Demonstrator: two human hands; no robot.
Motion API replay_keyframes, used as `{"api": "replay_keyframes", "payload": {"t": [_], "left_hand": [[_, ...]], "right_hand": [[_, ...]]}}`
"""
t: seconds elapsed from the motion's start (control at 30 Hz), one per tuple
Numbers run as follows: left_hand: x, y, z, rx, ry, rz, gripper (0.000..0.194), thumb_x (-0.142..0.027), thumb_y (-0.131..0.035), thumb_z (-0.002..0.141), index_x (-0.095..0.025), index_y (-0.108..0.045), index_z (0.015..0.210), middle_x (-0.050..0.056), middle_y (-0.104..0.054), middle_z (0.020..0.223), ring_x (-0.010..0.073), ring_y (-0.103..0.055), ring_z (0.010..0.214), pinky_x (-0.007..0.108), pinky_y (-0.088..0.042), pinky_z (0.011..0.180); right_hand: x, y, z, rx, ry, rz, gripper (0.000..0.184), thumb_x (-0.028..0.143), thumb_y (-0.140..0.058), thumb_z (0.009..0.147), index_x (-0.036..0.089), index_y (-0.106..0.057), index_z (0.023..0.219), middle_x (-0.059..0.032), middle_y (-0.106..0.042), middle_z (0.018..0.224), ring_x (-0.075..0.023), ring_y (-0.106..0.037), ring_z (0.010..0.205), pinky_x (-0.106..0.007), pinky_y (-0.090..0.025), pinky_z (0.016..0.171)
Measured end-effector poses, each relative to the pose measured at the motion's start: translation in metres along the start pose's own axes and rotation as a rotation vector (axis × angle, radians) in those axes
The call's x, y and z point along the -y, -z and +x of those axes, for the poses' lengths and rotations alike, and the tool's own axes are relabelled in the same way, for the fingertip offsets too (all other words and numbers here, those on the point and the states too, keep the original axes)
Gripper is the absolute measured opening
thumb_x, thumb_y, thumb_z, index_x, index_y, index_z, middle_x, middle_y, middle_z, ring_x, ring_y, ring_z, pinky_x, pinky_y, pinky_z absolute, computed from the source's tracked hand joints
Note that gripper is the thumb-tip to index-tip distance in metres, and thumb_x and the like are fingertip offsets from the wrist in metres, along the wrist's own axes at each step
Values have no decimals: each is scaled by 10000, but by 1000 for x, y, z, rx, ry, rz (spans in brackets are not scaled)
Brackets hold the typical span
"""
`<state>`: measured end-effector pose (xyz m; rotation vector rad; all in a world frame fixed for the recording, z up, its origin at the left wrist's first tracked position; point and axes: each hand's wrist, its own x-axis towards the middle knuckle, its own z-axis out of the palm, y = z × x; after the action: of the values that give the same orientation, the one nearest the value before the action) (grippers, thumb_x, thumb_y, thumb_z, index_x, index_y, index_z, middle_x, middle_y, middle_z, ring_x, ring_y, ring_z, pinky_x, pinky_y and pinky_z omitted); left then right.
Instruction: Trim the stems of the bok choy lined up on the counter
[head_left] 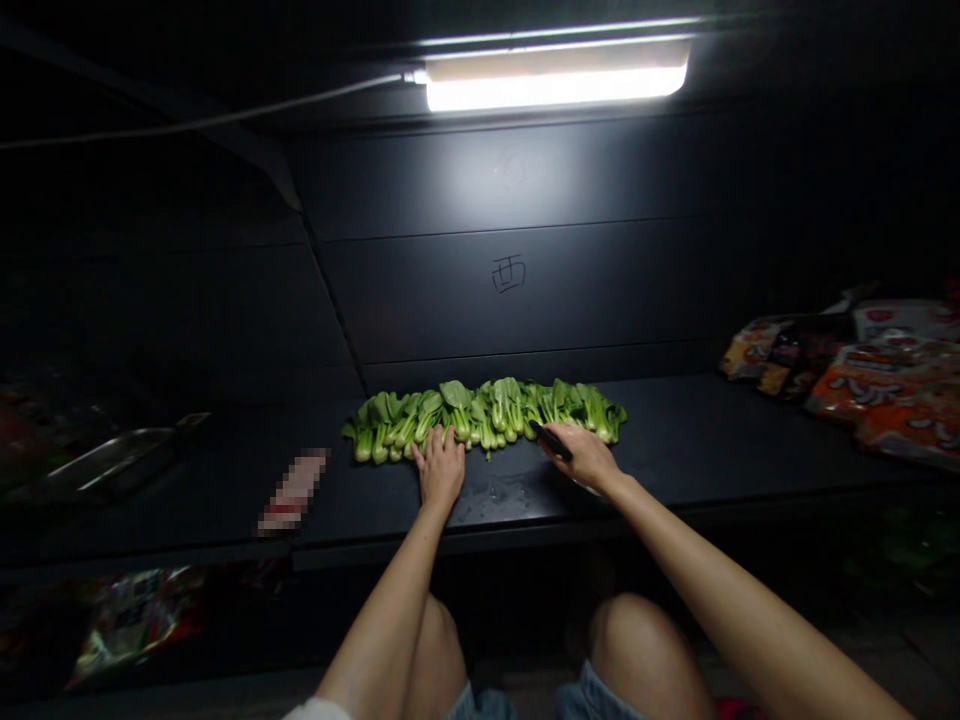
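Observation:
A long row of green bok choy [499, 405] lies on a dark shelf [487, 500], leaves toward the back panel and pale stems toward me. My left hand [442, 465] rests with spread fingers at the stem ends, left of the middle of the row, and grips nothing. At the right part of the row, my right hand [589, 455] is closed around what looks like a spray bottle with a black head [551, 440]. Its head points left toward the stems; the palm hides most of its body. Water drops dot the shelf between my hands.
A lit tube lamp [559, 85] hangs above, its cable running left. Packaged bags [885, 385] lie at the right. On the left are a pixelated flat item [294, 492] and a metal tray [112, 465]. Wrapped goods [139, 610] sit below the shelf edge.

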<state>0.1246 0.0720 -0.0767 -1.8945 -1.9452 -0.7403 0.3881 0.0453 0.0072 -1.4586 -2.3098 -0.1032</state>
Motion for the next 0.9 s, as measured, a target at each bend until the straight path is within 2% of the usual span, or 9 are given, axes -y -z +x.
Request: {"api": "replay_keyframes", "payload": {"t": [0.27, 0.53, 0.77, 0.9], "left_hand": [[-1, 2, 0, 8, 4, 13, 444, -310, -380, 931, -150, -498, 1329, 166, -486, 1404, 301, -390, 1340, 627, -223, 1100], [1, -3, 0, -5, 1, -5, 447, -316, -386, 927, -158, -499, 1329, 163, -486, 1403, 302, -395, 1334, 635, -216, 1098], [1, -4, 0, -10, -5, -7, 446, -313, -387, 928, -142, -501, 1325, 161, -495, 1394, 305, -393, 1334, 640, -217, 1096], [1, -3, 0, -11, -4, -13, 444, -316, -384, 931, -154, -502, 1326, 157, -497, 1393, 303, -393, 1335, 637, -213, 1099]], "right_hand": [[0, -1, 2, 27, -35, -24, 279, 341, -458, 921, 197, -612, 1103, -79, -688, 1021, -199, -603, 966, -260, -412, 767], [5, 4, 5, 85, -78, -50, 271, 357, -469, 919, 204, -622, 1083, -87, -686, 1012, -205, -615, 929, -257, -407, 724], [-10, 2, 1, 16, -98, -54, 309, 384, -426, 934, 214, -628, 1094, -79, -684, 998, -197, -620, 906, -254, -410, 735], [-17, 6, -5, 21, -132, -63, 313, 372, -456, 918, 209, -621, 1128, -89, -681, 1017, -202, -626, 901, -261, -422, 746]]}}
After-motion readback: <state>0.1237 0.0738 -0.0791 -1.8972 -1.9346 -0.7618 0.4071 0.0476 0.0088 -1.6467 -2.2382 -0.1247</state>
